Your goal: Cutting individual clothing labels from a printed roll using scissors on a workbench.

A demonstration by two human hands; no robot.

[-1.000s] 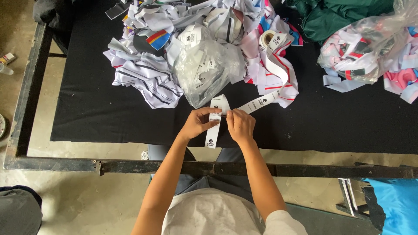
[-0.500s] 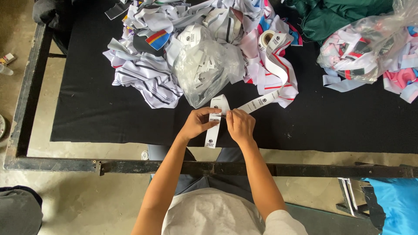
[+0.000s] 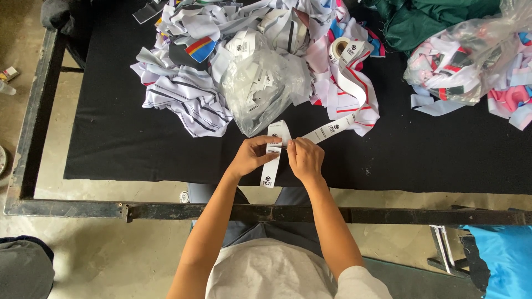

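- The left hand (image 3: 252,159) pinches a white label strip (image 3: 272,155) just below the folded top of its loop, thumb and fingers closed narrow on it; the printed tail hangs down toward 6 o'clock, past the near edge of the black table (image 3: 111,149).
- The right hand (image 3: 305,160) meets the left at the same fold, fingers curled and closed on the strip, which runs off toward 2 o'clock as a long white ribbon (image 3: 332,128) up to the label roll (image 3: 341,49).
- Both hands sit near the centre of the view, just at 6 o'clock of a clear plastic bag (image 3: 260,83) stuffed with cut labels.
- Risk, as I judge it: the ribbon lies slack across a pile of striped fabric pieces (image 3: 183,94); a tug could drag the roll off its perch or snag it on the pink and white trims (image 3: 354,105).
- The fold is held only by fingertips, so a slip of either pinch could let the loop spring open and the crease land crooked.
- The hanging tail has no support beyond the table edge; if released, the label could drop to the floor.
- A second bag of trims (image 3: 471,61) at 2 o'clock is well apart and unlikely to interfere.
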